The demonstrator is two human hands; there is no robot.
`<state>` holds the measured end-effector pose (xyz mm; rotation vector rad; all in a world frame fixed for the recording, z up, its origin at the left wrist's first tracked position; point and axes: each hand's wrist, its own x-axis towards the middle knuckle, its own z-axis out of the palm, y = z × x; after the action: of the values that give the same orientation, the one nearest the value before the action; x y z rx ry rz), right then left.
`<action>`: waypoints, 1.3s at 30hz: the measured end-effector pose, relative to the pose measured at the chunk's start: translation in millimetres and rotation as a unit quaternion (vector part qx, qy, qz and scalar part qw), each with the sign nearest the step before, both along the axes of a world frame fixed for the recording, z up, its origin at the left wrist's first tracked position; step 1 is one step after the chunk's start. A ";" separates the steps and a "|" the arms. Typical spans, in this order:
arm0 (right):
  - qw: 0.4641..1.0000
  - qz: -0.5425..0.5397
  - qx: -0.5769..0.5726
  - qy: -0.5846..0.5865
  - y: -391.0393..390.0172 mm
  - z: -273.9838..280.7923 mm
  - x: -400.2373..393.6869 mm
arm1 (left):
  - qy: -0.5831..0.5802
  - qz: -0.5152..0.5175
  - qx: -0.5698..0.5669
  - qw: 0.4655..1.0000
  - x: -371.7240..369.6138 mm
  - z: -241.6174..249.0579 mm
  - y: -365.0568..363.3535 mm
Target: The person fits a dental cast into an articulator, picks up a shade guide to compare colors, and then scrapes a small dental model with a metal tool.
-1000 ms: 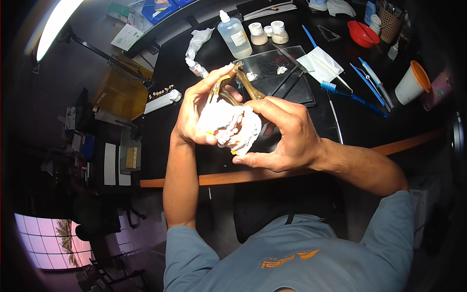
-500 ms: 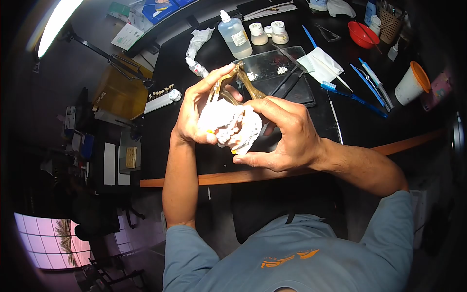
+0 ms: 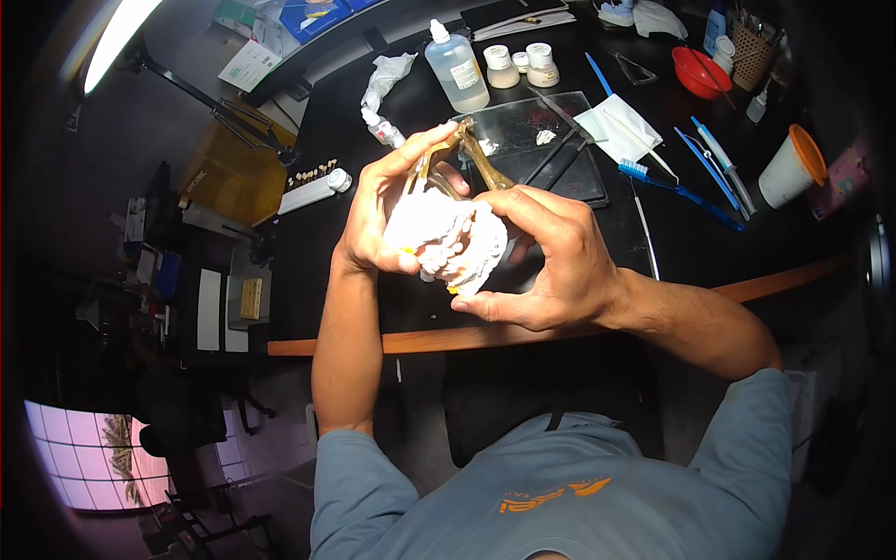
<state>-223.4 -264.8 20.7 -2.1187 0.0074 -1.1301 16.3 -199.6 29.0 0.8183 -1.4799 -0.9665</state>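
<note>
Both hands hold up a brass-coloured dental articulator [image 3: 484,164] bearing white plaster dental casts [image 3: 425,224], brightly lit above the table's front. My left hand [image 3: 378,210] wraps around its left side, fingers up along the metal frame and thumb on the cast. My right hand [image 3: 560,257] grips the right-hand cast between thumb and fingers. The casts are tilted with their tooth rows towards me, partly overexposed. Small yellow spots show near both thumbs. Behind the articulator lies a glass slab [image 3: 523,121] with small white lumps on it.
A liquid bottle [image 3: 459,75] and small jars [image 3: 502,70] stand at the back. To the right are a blue brush [image 3: 677,191], thin tools, an orange-rimmed cup [image 3: 789,168] and a red bowl [image 3: 700,73]. A tooth shade guide [image 3: 308,191] lies left. The wooden table edge [image 3: 467,338] runs in front.
The view has shifted slightly. Both hands keep the same grip on the articulator, with its right-hand cast turned very slightly.
</note>
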 end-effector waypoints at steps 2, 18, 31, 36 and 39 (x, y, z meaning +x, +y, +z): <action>1.000 0.004 0.002 -0.002 0.1 -0.4 0.1 | 0.006 0.001 -0.004 1.000 0.1 -1.5 0.3; 1.000 -0.001 -0.004 -0.010 0.2 -1.4 -0.2 | 0.022 -0.009 -0.014 1.000 0.2 -2.7 -0.3; 1.000 -0.006 -0.007 -0.013 0.0 -1.2 1.7 | 0.020 -0.012 -0.009 1.000 1.9 -1.2 -0.1; 1.000 -0.004 -0.006 -0.016 0.5 0.4 1.3 | 0.021 -0.011 0.000 1.000 0.5 -0.4 0.4; 1.000 -0.003 -0.006 -0.013 -0.2 -0.2 -0.3 | 0.018 -0.011 -0.014 1.000 2.4 -4.0 -1.5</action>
<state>-223.7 -264.9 20.5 -2.1162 -0.0066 -1.1640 18.6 -201.1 25.0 0.7615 -1.4722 -0.9698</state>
